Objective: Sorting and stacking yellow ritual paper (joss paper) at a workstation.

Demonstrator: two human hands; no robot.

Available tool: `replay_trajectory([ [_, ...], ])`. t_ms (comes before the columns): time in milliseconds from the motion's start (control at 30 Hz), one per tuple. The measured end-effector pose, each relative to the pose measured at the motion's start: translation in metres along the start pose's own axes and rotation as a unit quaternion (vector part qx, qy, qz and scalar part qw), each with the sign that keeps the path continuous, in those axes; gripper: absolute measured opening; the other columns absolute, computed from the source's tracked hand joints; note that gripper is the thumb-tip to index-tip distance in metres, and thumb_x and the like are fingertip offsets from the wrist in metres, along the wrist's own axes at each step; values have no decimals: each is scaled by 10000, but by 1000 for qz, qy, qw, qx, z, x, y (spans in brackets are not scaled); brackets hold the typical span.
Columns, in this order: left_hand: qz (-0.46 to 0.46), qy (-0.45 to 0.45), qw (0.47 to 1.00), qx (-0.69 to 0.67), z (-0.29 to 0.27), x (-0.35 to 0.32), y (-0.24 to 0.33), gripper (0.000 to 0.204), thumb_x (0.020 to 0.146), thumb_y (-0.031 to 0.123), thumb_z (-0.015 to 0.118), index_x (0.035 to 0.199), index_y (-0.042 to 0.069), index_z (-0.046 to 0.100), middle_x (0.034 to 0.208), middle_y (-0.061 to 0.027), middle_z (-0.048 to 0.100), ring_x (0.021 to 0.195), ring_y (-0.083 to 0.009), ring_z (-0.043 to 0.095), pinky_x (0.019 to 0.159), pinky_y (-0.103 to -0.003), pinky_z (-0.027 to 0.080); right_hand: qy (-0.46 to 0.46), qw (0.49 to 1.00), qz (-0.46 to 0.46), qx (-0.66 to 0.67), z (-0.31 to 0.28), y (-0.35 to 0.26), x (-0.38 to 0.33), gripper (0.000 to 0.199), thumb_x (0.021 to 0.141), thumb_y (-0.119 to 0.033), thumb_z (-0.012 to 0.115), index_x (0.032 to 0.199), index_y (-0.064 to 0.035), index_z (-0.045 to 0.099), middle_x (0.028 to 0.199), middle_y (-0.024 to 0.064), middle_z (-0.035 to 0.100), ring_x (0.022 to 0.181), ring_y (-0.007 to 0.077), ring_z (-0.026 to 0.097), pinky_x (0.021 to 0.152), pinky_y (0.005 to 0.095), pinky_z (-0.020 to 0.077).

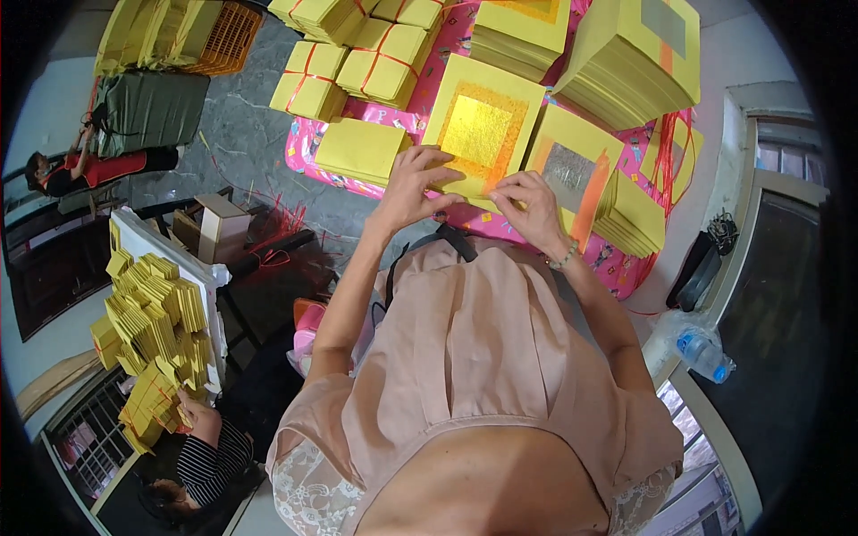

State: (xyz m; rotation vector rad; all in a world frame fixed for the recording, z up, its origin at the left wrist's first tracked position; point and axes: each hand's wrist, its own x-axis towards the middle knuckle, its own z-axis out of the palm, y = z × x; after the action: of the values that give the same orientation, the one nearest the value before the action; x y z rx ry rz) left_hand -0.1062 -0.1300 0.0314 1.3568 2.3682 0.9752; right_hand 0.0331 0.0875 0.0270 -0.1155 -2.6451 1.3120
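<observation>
1. Two bare hands — left hand and right hand — at the near edge of a gold-foiled joss-paper sheet, above a pink printed tablecloth.
2. On the left, open, with fingers spread and slightly bent over the sheet's near left corner, thumb apart.
3. On the right, with thumb and index fingertip close together at the near right corner; impossible to tell whether paper is caught between. Beaded bracelet at that wrist.
4. Just right of the sheet, silver-foiled joss paper with an orange band.
5. To the left, a low yellow paper stack; beyond, yellow bundles tied with red cord.
6. At the far right, a taller silver-foiled stack.
7. At lower left, a co-worker in striped sleeves, touching yellow paper.
</observation>
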Motion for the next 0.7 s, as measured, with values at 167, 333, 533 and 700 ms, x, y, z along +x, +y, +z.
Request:
replay_trajectory([
  [167,-4,14,1000,-8,6,-2,-4,330,759,355,813,1032,172,779,1224,-64,636,1240,-301,503,1048,-445,370,-5,999,36,22,1,3,1,110,845,-156,756,871,-49,769,901,74,689,877,247,616,777,359,483],
  [333,-8,22,1000,-17,7,-2,-3,323,752,350,818,1017,168,783,1226,-64,639,1252,-303,501,1051,-440,370,-9,999,43,23,4,10,2,125,843,-173,763,862,-50,771,892,71,692,876,242,620,778,357,481],
  [533,-19,22,999,-26,7,-2,-5,323,739,328,831,1013,164,783,1223,-64,643,1253,-303,499,1054,-439,370,-10,997,60,37,6,11,4,163,831,-222,753,823,-61,770,860,66,688,864,250,617,801,376,473],
  [700,-20,22,999,-26,9,-3,-5,328,731,316,836,1017,165,780,1225,-62,641,1245,-303,502,1051,-437,375,-11,998,60,30,5,9,5,164,824,-218,754,810,-55,763,851,64,689,861,249,618,799,373,473],
])
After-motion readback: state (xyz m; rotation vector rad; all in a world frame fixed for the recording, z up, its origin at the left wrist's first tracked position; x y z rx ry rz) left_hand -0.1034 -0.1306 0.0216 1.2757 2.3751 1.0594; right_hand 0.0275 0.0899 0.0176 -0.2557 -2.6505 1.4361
